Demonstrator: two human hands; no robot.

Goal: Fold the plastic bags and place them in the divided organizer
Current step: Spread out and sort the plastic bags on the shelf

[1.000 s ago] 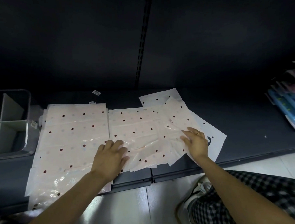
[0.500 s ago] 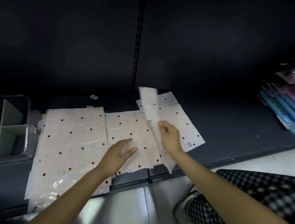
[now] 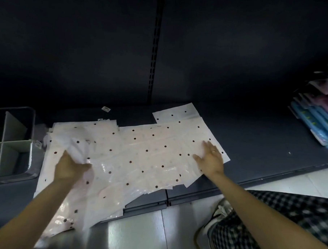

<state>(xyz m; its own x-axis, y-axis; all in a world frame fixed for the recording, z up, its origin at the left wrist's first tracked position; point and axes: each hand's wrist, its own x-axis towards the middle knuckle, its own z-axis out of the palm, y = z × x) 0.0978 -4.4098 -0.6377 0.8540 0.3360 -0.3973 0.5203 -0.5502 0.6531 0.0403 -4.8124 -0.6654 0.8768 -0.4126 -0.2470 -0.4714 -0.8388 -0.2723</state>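
Though gripped, bag [image 3: 142,155] under fingers [image 3: 207,147].

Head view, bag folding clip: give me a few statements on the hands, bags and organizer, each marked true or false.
1. The left hand grips bunched plastic of a bag. True.
2. The right hand lifts a bag off the shelf. False: it lies flat, fingers spread, on the bag.
3. The organizer stands at the left, beside the bags. True.
4. Folded bags fill the organizer. False: the compartments in view hold none.
5. The bags carry dark dots. True.
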